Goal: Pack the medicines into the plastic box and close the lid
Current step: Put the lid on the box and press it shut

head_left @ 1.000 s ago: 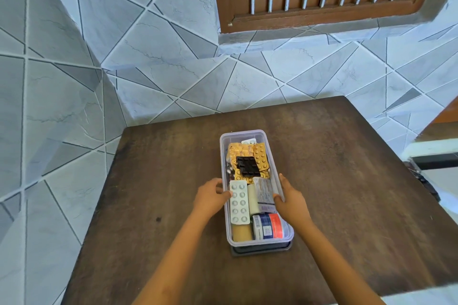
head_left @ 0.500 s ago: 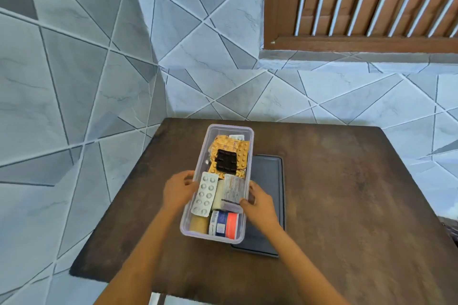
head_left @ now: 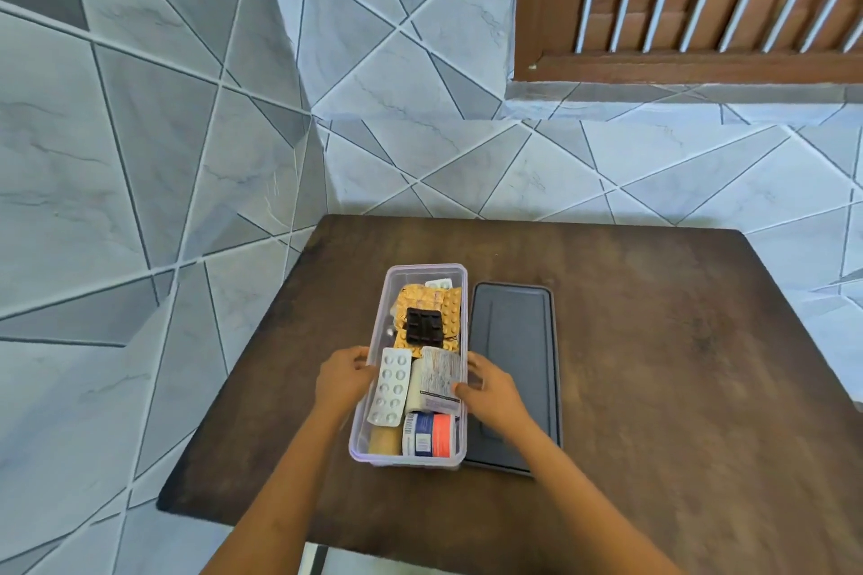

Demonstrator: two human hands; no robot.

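A clear plastic box (head_left: 426,270) stands on the brown table, filled with medicines: orange blister strips (head_left: 450,303), a black strip (head_left: 424,325), a silver blister strip (head_left: 390,387), a printed packet (head_left: 439,376) and a red-and-blue carton (head_left: 430,434). My left hand (head_left: 343,381) grips the box's left wall. On the opposite side my right hand (head_left: 488,390) holds the right wall, its thumb on the printed packet. The dark grey lid (head_left: 513,341) lies flat on the table just right of the box, touching it.
The brown wooden table (head_left: 677,388) sits in a corner of grey tiled walls. A wooden shuttered window (head_left: 700,0) is at the upper right. The table's left edge runs close to the box.
Both hands have slid the box to the left, off the lid it stood on. The lid now lies uncovered beside it. The camera view has also turned.
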